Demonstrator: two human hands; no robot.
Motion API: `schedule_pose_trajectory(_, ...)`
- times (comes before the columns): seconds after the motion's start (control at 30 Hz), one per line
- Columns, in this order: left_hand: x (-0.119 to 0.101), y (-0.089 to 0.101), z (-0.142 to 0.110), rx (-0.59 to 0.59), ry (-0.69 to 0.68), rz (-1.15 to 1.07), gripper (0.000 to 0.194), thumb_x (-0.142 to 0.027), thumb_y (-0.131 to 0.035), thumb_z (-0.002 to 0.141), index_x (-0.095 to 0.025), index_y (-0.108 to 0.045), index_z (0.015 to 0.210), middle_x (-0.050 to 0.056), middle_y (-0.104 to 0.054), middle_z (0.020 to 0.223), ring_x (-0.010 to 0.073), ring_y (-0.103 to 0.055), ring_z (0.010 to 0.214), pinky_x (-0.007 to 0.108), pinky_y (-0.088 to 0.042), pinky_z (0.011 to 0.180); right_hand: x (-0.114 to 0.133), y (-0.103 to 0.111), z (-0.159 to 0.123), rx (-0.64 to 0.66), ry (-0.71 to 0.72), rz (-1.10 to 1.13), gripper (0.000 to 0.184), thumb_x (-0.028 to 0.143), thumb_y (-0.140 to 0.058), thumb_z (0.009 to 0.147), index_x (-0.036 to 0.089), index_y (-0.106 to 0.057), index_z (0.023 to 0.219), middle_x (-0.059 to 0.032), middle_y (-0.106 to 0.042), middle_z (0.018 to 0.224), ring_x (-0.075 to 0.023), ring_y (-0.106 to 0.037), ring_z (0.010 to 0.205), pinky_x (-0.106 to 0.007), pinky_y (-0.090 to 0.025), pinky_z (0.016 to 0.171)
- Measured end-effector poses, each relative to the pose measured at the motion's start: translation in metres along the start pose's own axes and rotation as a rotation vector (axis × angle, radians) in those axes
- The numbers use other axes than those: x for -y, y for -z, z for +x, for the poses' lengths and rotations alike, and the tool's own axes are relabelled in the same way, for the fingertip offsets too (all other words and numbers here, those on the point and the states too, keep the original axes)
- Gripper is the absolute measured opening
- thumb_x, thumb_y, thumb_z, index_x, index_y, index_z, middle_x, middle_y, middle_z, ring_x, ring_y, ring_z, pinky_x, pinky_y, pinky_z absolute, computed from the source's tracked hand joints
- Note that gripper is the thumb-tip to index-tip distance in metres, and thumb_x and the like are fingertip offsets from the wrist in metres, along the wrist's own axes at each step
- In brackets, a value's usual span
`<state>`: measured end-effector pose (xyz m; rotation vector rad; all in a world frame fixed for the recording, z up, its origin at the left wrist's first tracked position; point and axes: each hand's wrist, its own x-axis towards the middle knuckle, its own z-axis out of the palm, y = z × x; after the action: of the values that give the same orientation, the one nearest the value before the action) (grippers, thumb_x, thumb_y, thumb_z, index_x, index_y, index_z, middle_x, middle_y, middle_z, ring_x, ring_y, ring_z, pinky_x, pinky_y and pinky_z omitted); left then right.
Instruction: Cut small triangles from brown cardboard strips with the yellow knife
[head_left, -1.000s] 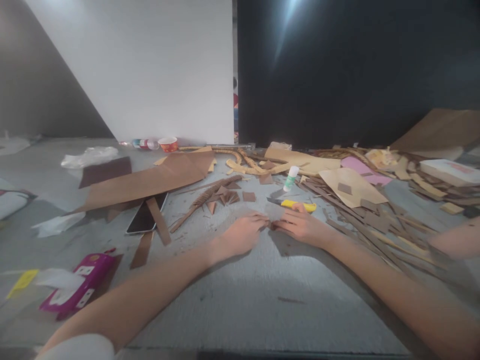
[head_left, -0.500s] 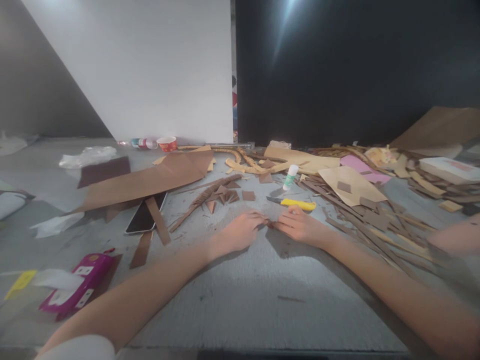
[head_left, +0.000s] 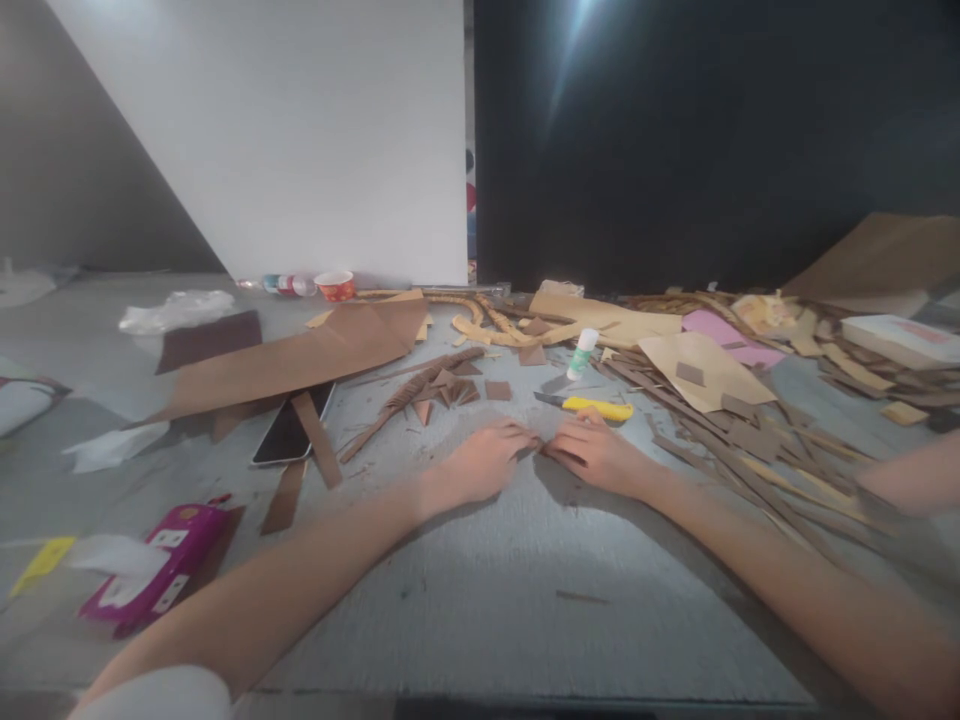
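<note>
1. The grey work surface (head_left: pixel 480 600) spread across the whole view, strewn with cut card at its far side.
2. A large brown cardboard sheet (head_left: pixel 300 355) lay far left of the hands, partly covering a dark phone (head_left: pixel 289 432).
3. A heap of brown card strips (head_left: pixel 742 440) sat to the right, near the right forearm.
4. Another person's arm (head_left: pixel 911 475) reached in at the right edge, well apart from the hands.
5. The left hand (head_left: pixel 480 462) rested on the surface, its fingers curled and pinched together at the tips.
6. The right hand (head_left: pixel 600 452) lay opposite, its fingertips likewise drawn together and meeting the left's.
7. A pink packet (head_left: pixel 161 575) lay near the left forearm.
8. A yellow utility knife (head_left: pixel 596 407) lay just beyond the right hand.
9. A white glue stick (head_left: pixel 581 354) stood tilted behind the knife.
10. A small brown card piece (head_left: pixel 541 447) sat between both sets of fingertips, on the surface; it was too small and blurred to tell which hand truly gripped it.
</note>
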<state>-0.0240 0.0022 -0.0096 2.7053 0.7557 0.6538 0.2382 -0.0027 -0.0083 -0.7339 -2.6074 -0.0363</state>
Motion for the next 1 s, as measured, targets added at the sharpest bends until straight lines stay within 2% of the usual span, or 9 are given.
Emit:
schedule_pose_trajectory(0.13,0.001,0.000,-0.001,0.008,-0.020,0.005,0.050,0.003,-0.044,0.091,-0.016,-0.071,0.129,0.010,-0.073,0.137,0.0227,-0.064,0.133,0.044,-0.052,0.117,0.001,-0.005,0.003,-0.041,-0.233,0.227,0.025,0.034,-0.057,0.111,0.022,-0.072,0.095,-0.0016,-0.071,0.084,-0.0190,-0.063,0.079,-0.039,-0.039,0.085)
schedule_pose_trajectory(0.27,0.002,0.000,-0.001,0.020,-0.046,0.003,0.052,0.004,-0.044,0.091,-0.017,-0.072,0.130,0.009,-0.073,0.137,0.0219,-0.063,0.135,0.043,-0.051,0.118,0.000,-0.010,0.005,-0.009,-0.419,0.305,0.021,0.031,-0.065,0.104,0.023,-0.073,0.086,0.0010,-0.068,0.074,-0.0174,-0.058,0.069,-0.037,-0.039,0.079)
schedule_pose_trajectory(0.4,0.003,0.001,-0.001,0.027,-0.064,-0.005,0.054,0.004,-0.045,0.091,-0.020,-0.073,0.130,0.008,-0.072,0.138,0.0214,-0.062,0.136,0.044,-0.051,0.118,0.002,-0.015,0.007,-0.008,-0.543,0.335,0.020,0.028,-0.067,0.100,0.022,-0.073,0.081,0.0011,-0.067,0.068,-0.0165,-0.056,0.064,-0.034,-0.037,0.071)
schedule_pose_trajectory(0.6,0.003,-0.001,-0.001,0.014,-0.028,0.028,0.048,0.003,-0.048,0.092,-0.019,-0.075,0.124,0.010,-0.070,0.137,0.0241,-0.063,0.132,0.044,-0.052,0.115,0.007,-0.018,0.008,-0.031,-0.598,0.291,0.019,0.030,-0.069,0.099,0.021,-0.070,0.082,-0.0002,-0.068,0.071,-0.0176,-0.058,0.067,-0.033,-0.035,0.070)
schedule_pose_trajectory(0.83,0.004,0.002,-0.001,0.060,-0.038,0.006,0.056,0.007,-0.045,0.082,-0.017,-0.074,0.124,0.010,-0.072,0.133,0.0235,-0.063,0.131,0.042,-0.050,0.117,0.009,-0.019,0.010,-0.033,-0.625,0.239,0.022,0.030,-0.069,0.099,0.020,-0.067,0.078,0.0005,-0.067,0.069,-0.0176,-0.058,0.065,-0.034,-0.033,0.071)
schedule_pose_trajectory(1.0,-0.004,0.007,0.000,0.079,0.022,0.021,0.059,0.006,-0.043,0.081,-0.017,-0.067,0.130,0.011,-0.071,0.130,0.0242,-0.065,0.129,0.042,-0.053,0.112,0.010,-0.018,0.012,-0.033,-0.645,0.243,0.022,0.028,-0.066,0.098,0.021,-0.066,0.078,0.0000,-0.067,0.069,-0.0181,-0.058,0.065,-0.033,-0.033,0.069)
